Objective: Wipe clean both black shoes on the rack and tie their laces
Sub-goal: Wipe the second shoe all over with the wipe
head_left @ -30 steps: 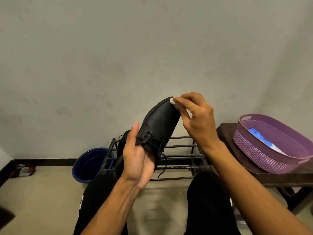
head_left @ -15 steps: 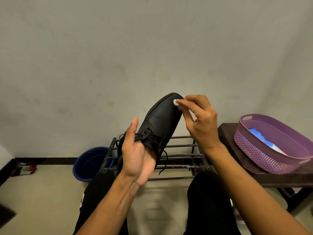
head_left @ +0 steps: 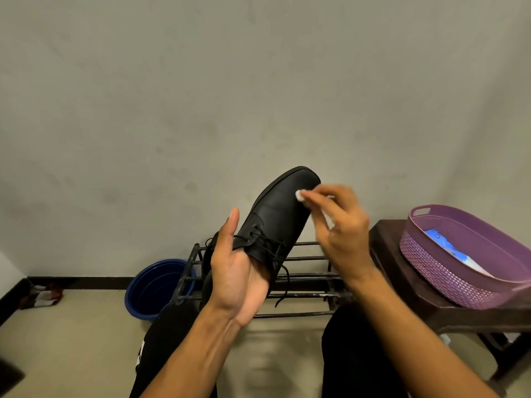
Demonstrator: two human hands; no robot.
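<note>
We are observing one black leather lace-up shoe [head_left: 280,216] being held up in front of a plain grey wall [head_left: 258,81], its toe pointing up and to the right and its heel end sitting in the left hand [head_left: 241,274]. That hand is gripping the shoe from beneath, palm towards the camera, thumb standing up along the left side of the upper. The right hand [head_left: 342,228] is pinching a small white wad of cloth or tissue [head_left: 300,195] between thumb and fingertips and is pressing it against the right side of the toe cap; the hand is blurred, so we cannot tell the exact finger placement. The thin black laces [head_left: 275,254] are hanging loose below the eyelets, with one end dangling over the black metal bar rack [head_left: 304,280] standing behind the hands. We are noting a dark rounded shape just behind the left hand, on the rack's left end, but we cannot tell what it is. A round blue plastic basin [head_left: 156,285] is sitting on the floor just left of the rack. To the right, an oval purple woven-pattern plastic basket [head_left: 459,271] is resting on a dark brown wooden stool [head_left: 402,288], and a blue-and-white packet [head_left: 448,247] is lying inside the basket.
</note>
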